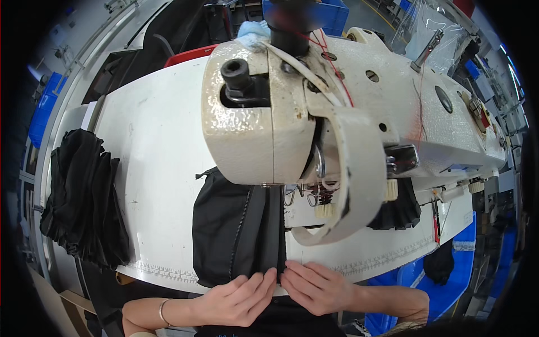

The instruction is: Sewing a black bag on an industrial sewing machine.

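Note:
A black fabric piece (224,224) with a zipper (241,227) running along it lies on the white sewing table, its far end beneath the head of a cream sewing machine (241,140). At the near right corner of this fabric, my left hand (241,297) pinches the edge with bent fingers. My right hand (317,287) is closed at the same edge, just to the right, its fingertips almost meeting those of the left. The fingertips partly hide the fabric corner. The needle area is hidden behind the machine's curved guard (359,168).
A stack of black fabric pieces (84,196) lies at the table's left edge. More black fabric (397,208) sits behind the guard. Red-handled scissors or a similar tool (435,222) rest at the right. A blue bin (460,275) with dark cloth stands below the table's right side.

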### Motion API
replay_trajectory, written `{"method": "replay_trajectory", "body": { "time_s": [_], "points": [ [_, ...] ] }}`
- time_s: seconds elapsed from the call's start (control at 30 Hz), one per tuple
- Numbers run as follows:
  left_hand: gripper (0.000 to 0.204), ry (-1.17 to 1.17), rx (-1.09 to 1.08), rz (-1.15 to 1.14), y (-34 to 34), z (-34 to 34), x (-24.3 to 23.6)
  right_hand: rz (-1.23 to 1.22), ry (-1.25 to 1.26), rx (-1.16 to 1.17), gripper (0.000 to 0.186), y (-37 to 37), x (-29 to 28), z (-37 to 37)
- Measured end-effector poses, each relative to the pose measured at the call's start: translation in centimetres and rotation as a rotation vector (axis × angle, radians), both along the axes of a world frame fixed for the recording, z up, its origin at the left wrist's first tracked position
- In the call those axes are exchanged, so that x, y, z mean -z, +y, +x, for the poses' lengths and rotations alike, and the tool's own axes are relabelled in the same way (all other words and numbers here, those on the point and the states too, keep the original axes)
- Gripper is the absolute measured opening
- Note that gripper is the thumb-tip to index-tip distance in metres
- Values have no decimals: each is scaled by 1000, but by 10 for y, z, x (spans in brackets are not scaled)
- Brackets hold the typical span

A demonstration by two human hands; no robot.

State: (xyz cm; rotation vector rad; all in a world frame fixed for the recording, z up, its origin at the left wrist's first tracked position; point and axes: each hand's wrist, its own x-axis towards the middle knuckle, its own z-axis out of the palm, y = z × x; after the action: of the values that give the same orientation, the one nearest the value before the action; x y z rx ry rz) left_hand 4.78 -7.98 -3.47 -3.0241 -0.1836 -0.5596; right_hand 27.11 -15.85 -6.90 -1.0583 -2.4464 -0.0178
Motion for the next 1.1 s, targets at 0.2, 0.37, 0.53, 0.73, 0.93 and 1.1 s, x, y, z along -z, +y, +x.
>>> {"method": "replay_trajectory", "body": {
  "time_s": [0.2,0.37,0.53,0.73,0.93,1.1],
  "points": [
    [23,-75,-79,-144,-9,7,26,40,-38,-20,20,1,1,5],
    [27,-36,-41,-146,-7,9,22,60,-20,-44,22,1,2,4],
    [28,-34,-44,-162,-8,9,26,51,-63,-54,21,0,3,5],
    [30,-45,-21,-187,-1,12,23,124,-189,-66,25,5,-4,10],
    [34,-60,-49,-373,36,22,23,22,-17,56,14,34,10,9],
    [33,-31,-54,-405,70,26,32,-118,-30,-7,7,60,18,25]
  ]
}}
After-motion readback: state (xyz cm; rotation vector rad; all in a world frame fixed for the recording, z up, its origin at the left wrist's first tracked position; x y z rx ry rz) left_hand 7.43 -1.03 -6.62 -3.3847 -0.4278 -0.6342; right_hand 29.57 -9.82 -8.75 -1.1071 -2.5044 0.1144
